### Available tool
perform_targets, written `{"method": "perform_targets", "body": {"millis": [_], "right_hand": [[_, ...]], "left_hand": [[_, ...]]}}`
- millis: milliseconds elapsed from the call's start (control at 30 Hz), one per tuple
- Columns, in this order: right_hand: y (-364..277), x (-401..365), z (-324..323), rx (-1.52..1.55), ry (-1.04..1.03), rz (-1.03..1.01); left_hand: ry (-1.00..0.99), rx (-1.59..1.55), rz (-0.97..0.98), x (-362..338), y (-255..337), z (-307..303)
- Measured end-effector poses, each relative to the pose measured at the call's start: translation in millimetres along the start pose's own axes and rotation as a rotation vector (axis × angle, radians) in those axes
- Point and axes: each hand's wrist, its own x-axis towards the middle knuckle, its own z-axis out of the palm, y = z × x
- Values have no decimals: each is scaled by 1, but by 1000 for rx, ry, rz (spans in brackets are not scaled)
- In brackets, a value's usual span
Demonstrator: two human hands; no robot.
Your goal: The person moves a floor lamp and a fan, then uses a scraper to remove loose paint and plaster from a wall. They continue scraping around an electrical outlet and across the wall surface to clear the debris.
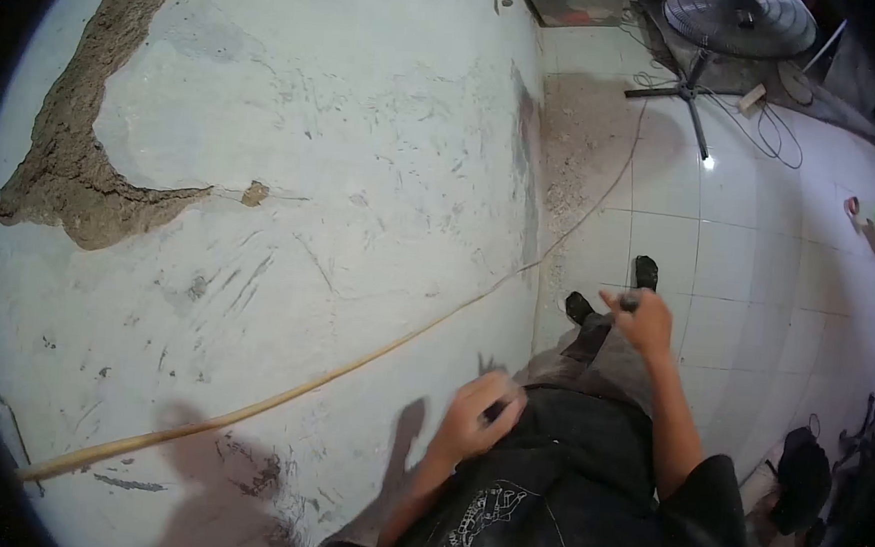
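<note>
The left hand (479,411) is closed around one small dark tool (494,410) just beside the white scratched plaster wall (367,119). The tool is blurred, so I cannot tell its long axis or direction. The right hand (643,321) grips a second short dark object (628,303) above the white tiled floor (750,243); only its end shows. One thin yellowish cord (280,396) crosses the wall diagonally.

We hold a small dark tool (495,410) in our left hand (474,416), mostly hidden by the fingers, close to the scratched white wall (344,168). Our right hand (643,324) grips another small dark piece (628,303), only its tip showing, above the tiled floor (759,253).
</note>
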Motion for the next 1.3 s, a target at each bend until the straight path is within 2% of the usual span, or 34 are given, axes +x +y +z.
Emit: {"method": "perform_targets", "body": {"millis": [33,67,100,133,167,200,267,300,333,367,400,467,500,533,567,600,633,700,733,800,933,1000,1100,1233,1300], "right_hand": [[6,-12,10,133,-73,24],[12,-24,16,269,-145,47],[14,-35,17,273,-139,52],[13,-47,18,465,-155,-71],[13,-57,19,654,-173,-197],[12,-65,20,653,-175,-194],[8,-79,21,883,-337,-297],[8,-81,25,925,-393,-397],[8,-83,30,924,-395,-399],[6,-85,32,1018,-501,-388],[5,-86,32,1111,-612,-375],[0,-84,28,1081,-696,-370],[-3,-82,27,893,-708,-390],[-6,-83,29,708,-712,-405],[-11,-86,34,684,-599,-550],[-17,-87,41,691,-593,-550],[-26,-89,50,694,-599,-571],[-44,-94,66,698,-611,-594],[-54,-97,73,736,-611,-588],[-65,-104,88,783,-610,-584],[-73,-122,105,906,-624,-472],[-77,-128,119,1124,-374,-548],[-82,-120,108,1108,-458,-481],[-93,-113,125,1200,-379,-465],[-95,-113,117,1186,-533,-336]], "left_hand": [[-130,-49,-236,7,-39,26],[-165,-111,-286,9,-69,48],[-201,-173,-335,12,-91,65],[-209,-169,-333,14,-110,77],[-170,-481,-532,16,-122,87],[-121,-797,-730,14,-131,95],[-128,-731,-737,26,-113,96],[-38,-931,-722,31,-109,96],[55,-1129,-698,37,-104,95],[161,-1228,-660,46,-82,91],[170,-1232,-656,45,-86,92],[435,-902,-567,39,-101,94],[569,-925,-586,35,-104,96],[566,-912,-594,29,-104,93],[590,-696,-568,24,-103,86],[609,-485,-531,22,-103,79],[605,-481,-529,19,-112,72],[762,109,-328,10,-132,55],[764,113,-328,9,-123,49],[809,391,-466,13,-92,35],[700,568,-567,11,-85,24],[695,586,-539,13,-82,24],[666,613,-547,20,-87,17],[597,749,-565,35,-87,7],[556,706,-602,39,-79,6]]}}
